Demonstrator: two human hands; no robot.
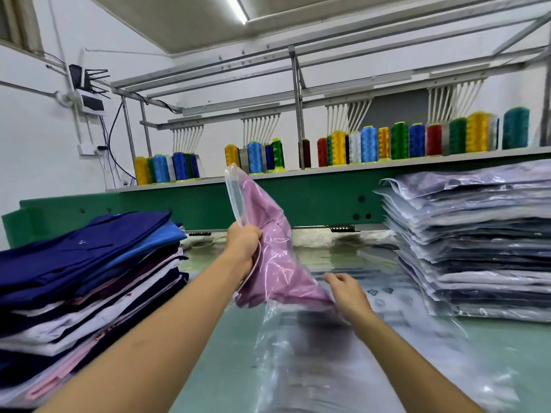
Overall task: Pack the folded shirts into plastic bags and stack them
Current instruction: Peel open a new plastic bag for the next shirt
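- Head view shows one pink shirt point(277, 263) held up over the middle of the worktop point(220, 368), already inside a clear plastic bag point(235, 192) whose empty mouth end sticks up above the grip.
- Left hand point(243, 242) is clenched tight round the bag and the shirt together, near the bag's upper end.
- Right hand point(347, 290) sits just beside the bag's lower corner with its fingers loosely spread. It holds nothing I can make out, and the blur hides whether it touches the film.
- Step in hand, as I judge it: settling the shirt down into its bag before closing it.
- Next move likely calls for the right hand to take the lower edge so the shirt lies flat, then for folding the mouth shut and laying the pack on the bagged stack point(477, 248) at the right.
- Blurred plastic film point(298, 353) trails below the shirt toward the camera. I cannot tell whether it is the same bag or a loose one.
- Counts: one shirt in hand and one bag round it, with two stacks on the worktop.
- Unbagged pile point(89, 263) at the left is mostly navy and blue, with some white and pink, and has too many layers to count surely.
- Bagged stack is taller, well over a dozen packs, so the job looks past halfway.
- Flat spare bags point(384, 293) lie between the hands and the bagged stack, number unclear.
- Thread cones point(369, 144) line the shelf behind in several clusters, too crowded to count.
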